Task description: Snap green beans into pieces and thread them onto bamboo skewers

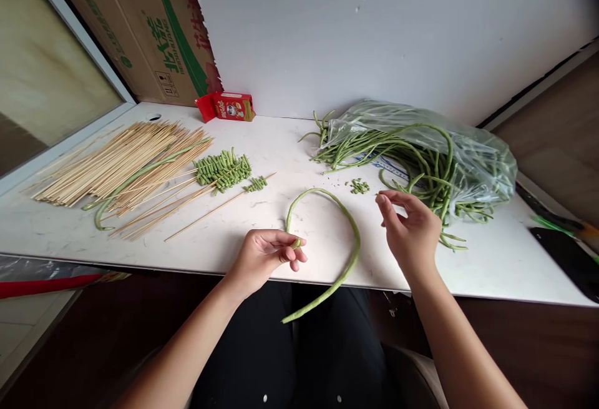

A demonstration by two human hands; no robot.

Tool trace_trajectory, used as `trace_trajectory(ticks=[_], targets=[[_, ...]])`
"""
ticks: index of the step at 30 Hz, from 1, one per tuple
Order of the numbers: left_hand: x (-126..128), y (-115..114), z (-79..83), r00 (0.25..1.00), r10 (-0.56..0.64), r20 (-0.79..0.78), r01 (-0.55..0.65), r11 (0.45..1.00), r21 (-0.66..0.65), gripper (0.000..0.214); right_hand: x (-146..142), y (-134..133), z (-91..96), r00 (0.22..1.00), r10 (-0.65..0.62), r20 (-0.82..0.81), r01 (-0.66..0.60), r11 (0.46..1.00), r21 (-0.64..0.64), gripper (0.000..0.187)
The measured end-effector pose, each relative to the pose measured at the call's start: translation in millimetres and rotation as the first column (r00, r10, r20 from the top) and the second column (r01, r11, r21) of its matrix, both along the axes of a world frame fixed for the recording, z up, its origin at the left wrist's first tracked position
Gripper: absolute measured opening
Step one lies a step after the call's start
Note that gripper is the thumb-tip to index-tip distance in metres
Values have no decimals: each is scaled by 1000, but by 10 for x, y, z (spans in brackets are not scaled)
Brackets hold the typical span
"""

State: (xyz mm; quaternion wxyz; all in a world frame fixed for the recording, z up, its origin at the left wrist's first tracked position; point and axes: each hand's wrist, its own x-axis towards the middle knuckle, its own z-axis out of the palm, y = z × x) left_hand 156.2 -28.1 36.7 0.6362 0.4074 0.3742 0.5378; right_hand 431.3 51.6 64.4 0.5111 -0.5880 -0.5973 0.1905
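My left hand pinches one end of a long green bean. From there the bean loops over the white table and its other end hangs past the front edge. My right hand is raised with thumb and forefinger pressed together; a tiny bit may show at the tips, too small to name. Just left of it lies a small pile of bean bits. Skewers threaded with short bean pieces lie in a bunch left of centre. Beside them is a single skewer with a few pieces near its tip.
Bare bamboo skewers are heaped at the left, with long beans across them. A clear plastic bag spills many long beans at the right. A red carton stands at the back. A black flat object lies far right.
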Motion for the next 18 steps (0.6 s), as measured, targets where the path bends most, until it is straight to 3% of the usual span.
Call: trace_trajectory(ticks=[6, 10, 12, 14, 16, 18], targets=[[1, -2, -14, 998, -39, -53, 40, 999, 18, 40, 251, 652, -101, 973, 80, 216, -49, 989, -142, 30], [-18, 11, -25, 998, -38, -43, 39, 999, 22, 41, 234, 704, -84, 963, 85, 258, -43, 985, -164, 39], [-20, 17, -42, 999, -36, -37, 37, 999, 24, 39, 165, 565, -13, 983, 121, 139, -96, 980, -172, 43], [-11, 21, -65, 999, -18, -30, 20, 999, 47, 37, 72, 365, 66, 969, 213, -122, -236, 948, -214, 48], [5, 20, -85, 999, 16, -43, -11, 995, 100, 35, -26, 160, 115, 869, 275, -411, -394, 888, -238, 50], [25, 9, -92, 994, 61, -90, -46, 986, 161, 31, -114, -9, 115, 750, 287, -595, -519, 814, -261, 54]])
